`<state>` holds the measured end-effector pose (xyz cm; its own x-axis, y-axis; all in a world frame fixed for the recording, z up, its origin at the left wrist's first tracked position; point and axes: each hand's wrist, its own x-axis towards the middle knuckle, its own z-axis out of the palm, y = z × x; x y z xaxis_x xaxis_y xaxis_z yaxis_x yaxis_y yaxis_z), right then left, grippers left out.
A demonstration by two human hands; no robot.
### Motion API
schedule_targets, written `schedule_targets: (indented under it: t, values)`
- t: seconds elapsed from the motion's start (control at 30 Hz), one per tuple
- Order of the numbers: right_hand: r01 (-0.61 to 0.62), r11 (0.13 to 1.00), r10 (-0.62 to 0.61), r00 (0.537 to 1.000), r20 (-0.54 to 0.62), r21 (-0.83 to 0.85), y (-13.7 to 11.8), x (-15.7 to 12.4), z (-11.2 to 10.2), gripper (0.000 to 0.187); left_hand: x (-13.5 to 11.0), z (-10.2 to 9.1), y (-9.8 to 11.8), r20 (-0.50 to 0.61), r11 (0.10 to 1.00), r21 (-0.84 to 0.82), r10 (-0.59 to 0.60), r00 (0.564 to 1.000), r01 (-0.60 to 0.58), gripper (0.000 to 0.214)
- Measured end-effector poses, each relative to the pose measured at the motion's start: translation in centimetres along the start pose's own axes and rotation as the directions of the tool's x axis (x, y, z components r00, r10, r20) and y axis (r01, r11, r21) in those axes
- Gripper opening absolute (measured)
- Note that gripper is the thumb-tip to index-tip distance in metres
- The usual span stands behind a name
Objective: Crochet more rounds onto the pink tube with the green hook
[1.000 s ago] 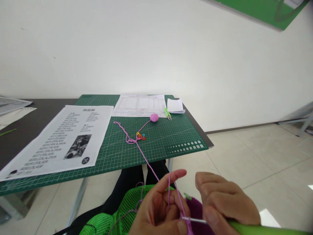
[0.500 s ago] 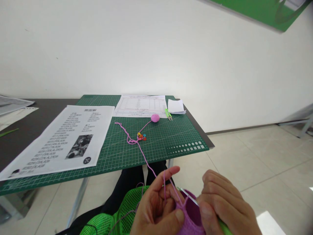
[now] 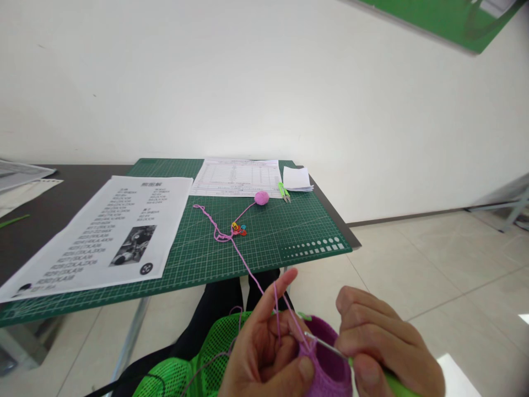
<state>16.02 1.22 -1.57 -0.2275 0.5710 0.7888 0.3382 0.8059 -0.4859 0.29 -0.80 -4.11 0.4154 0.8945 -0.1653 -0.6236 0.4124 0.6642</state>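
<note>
Between thumb and fingers, my left hand (image 3: pixel 264 347) pinches the edge of a purple crocheted piece (image 3: pixel 330 375), which is hollow and open at the top. Pink yarn (image 3: pixel 247 266) runs from the table over my raised left index finger and down to the stitches. My right hand (image 3: pixel 384 342) is closed around the green handle of a crochet hook (image 3: pixel 328 346). The hook's metal tip lies at the rim of the piece, by the working yarn. Part of the crocheted piece is hidden behind my hands and the lower frame edge.
On the green cutting mat (image 3: pixel 314 220) lie a small pink yarn ball (image 3: pixel 261 198), several coloured stitch markers (image 3: pixel 238 228), green thread snips (image 3: pixel 284 192), white paper slips (image 3: pixel 297 178) and printed sheets (image 3: pixel 136 231). Green mesh (image 3: pixel 223 347) rests on my lap.
The hook tip has moved from beyond the rim to lie by the stitches and working yarn. My right hand has turned slightly; my left hand keeps its hold.
</note>
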Motion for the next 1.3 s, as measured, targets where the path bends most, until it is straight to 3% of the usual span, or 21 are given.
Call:
schedule_targets:
  t: [0.17,0.3,0.8,1.3]
  values:
    - [0.003,0.995,0.005,0.997,-0.072,0.104,0.0,-0.2,0.5,0.036,-0.1,0.3,0.4,0.026,1.000,0.016,-0.002,1.000,0.002,0.069]
    - [0.007,0.988,0.001,0.999,-0.054,0.151,-0.2,-0.2,0.2,0.038,-0.3,0.5,0.5,0.017,1.000,0.017,-0.012,1.000,0.011,0.071]
    - [-0.051,0.987,0.047,0.999,0.025,0.154,-0.7,0.2,-0.9,0.039,-0.6,0.6,0.7,0.019,0.998,0.032,-0.055,0.998,0.054,0.074]
    - [-0.125,0.980,0.125,0.992,0.010,0.154,-1.2,0.2,-0.7,0.039,-0.7,0.9,0.4,0.014,0.997,0.035,-0.069,0.998,0.068,0.075]
